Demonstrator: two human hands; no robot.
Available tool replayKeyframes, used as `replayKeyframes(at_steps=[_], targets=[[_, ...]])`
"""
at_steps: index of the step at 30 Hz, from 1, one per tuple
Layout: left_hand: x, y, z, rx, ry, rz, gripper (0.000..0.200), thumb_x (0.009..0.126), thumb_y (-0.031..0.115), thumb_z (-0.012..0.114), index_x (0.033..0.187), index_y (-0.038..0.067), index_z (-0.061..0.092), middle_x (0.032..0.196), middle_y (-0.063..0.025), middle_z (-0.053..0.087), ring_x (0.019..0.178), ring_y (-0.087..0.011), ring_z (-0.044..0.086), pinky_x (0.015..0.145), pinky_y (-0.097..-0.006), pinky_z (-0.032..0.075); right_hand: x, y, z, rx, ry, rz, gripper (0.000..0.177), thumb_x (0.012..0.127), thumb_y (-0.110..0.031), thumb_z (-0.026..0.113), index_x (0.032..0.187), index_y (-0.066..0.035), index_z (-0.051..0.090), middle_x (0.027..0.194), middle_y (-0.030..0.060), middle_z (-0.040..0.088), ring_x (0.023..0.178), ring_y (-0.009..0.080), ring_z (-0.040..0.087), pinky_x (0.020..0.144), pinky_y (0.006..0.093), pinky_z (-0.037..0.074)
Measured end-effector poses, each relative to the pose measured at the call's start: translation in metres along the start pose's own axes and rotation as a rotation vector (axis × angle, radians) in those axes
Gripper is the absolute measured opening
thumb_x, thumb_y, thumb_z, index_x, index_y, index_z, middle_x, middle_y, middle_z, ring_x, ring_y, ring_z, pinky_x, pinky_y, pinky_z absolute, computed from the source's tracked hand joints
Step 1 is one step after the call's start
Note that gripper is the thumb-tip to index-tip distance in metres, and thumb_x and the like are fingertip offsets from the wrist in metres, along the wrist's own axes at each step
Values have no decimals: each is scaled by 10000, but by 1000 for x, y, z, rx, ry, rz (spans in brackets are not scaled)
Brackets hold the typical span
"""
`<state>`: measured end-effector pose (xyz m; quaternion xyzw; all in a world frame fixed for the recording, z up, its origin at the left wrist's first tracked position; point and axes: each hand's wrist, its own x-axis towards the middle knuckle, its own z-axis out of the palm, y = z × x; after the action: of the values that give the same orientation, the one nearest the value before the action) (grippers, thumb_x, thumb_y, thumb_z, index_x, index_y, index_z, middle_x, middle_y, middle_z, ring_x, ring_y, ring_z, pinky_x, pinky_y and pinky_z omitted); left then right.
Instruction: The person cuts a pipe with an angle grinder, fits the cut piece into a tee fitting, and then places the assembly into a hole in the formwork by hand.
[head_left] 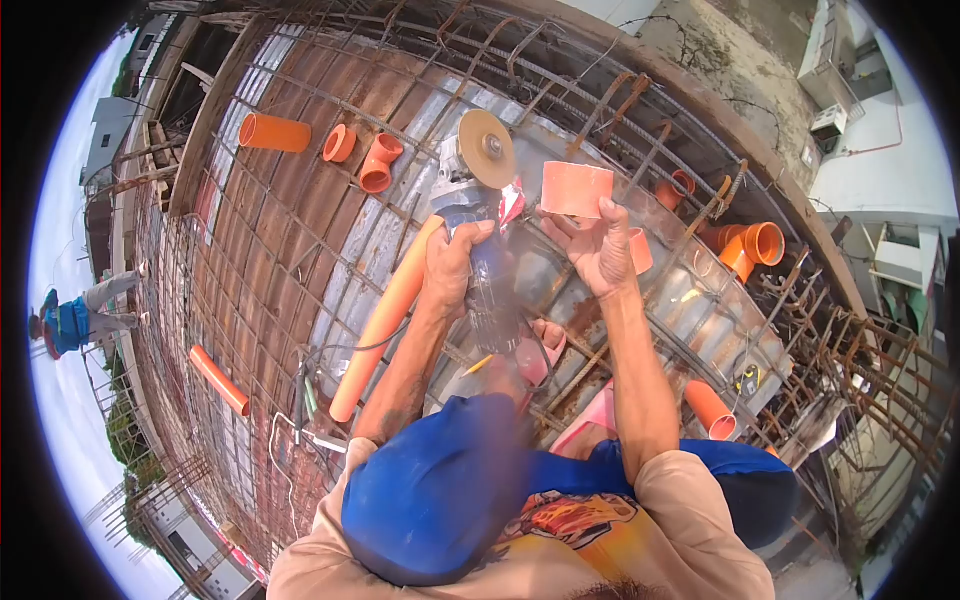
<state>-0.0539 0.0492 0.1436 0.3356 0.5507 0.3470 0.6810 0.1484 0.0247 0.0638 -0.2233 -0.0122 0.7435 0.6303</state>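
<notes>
My left hand (450,265) is wrapped round the blue body of an angle grinder (490,270), whose round tan disc (486,148) points up and away from me. To the right, my right hand (598,245) grips a short orange pipe piece (577,190) by its lower edge, thumb at its right side. A gap separates the disc from this piece. A long orange pipe (385,320) lies beside my left forearm. Just behind my right hand is another orange piece (640,251), partly hidden.
Rebar mesh lies over rusty corrugated sheets (330,90). Orange fittings sit at the upper left, with a branched fitting (750,248) at the right and pipes (710,410) (220,380) lower down. A person in blue (70,322) stands far left.
</notes>
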Motion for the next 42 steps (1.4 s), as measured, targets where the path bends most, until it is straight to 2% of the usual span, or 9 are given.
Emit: replayKeyframes(at_steps=[2,5,8,11,14,23,35,41,42], targets=[[-2,0,1,-12,20,-11,279,881,277,652,887,-1,632,732,-72,659,577,-146,641,536,-283,524,-4,6,7,38,-19,16,699,861,-386,752,1411,-74,454,1331,112,576,1213,282,583,949,419,536],[3,-10,-6,52,26,19,313,892,298,601,947,-10,603,725,-135,673,569,-191,665,516,-305,552,-6,18,7,-117,48,-95,663,882,-409,732,1387,-73,466,1336,102,581,1187,257,595,968,416,526],[5,-18,-9,47,69,48,292,894,285,604,964,3,574,709,-96,632,570,-190,665,507,-297,550,-6,24,13,-82,13,-50,617,913,-452,697,1360,-82,486,1318,81,591,1147,224,606,983,395,511],[3,-21,-8,47,103,77,286,886,261,640,1026,17,585,819,-37,623,677,-123,604,604,-272,502,-6,27,25,-74,42,-100,737,926,-501,668,1440,-41,411,1341,139,579,1177,291,610,974,396,522],[6,-23,-13,67,108,83,314,877,247,661,1087,26,587,904,-16,622,770,-92,575,686,-264,480,-6,29,30,-156,23,-107,592,941,-491,658,1323,-63,513,1218,69,627,1103,183,611,971,351,490],[4,-20,-12,157,127,74,352,867,249,668,1121,21,582,913,-34,629,777,-114,582,699,-276,487,-7,35,32,-258,131,-169,513,926,-397,712,1265,-50,544,1160,62,647,1007,148,633,916,318,496],[1,-21,-4,244,152,82,405,852,279,682,1138,10,581,918,-52,643,779,-126,591,698,-282,490,-6,41,34,-464,271,-323,593,850,-236,797,1325,3,536,1140,58,641,986,106,607,845,263,496],[-3,-18,2,371,176,98,477,829,339,684,1147,-3,588,943,-79,660,807,-158,605,731,-319,497,-4,45,26,-499,315,-351,720,843,-269,800,1418,7,465,1204,70,628,1035,127,602,871,281,493],[-3,-17,2,389,185,95,488,824,350,683,1147,-5,589,946,-82,661,813,-164,607,738,-324,497,-3,44,24,-479,272,-318,683,860,-292,785,1403,-19,473,1211,65,627,1050,136,610,893,297,493]])
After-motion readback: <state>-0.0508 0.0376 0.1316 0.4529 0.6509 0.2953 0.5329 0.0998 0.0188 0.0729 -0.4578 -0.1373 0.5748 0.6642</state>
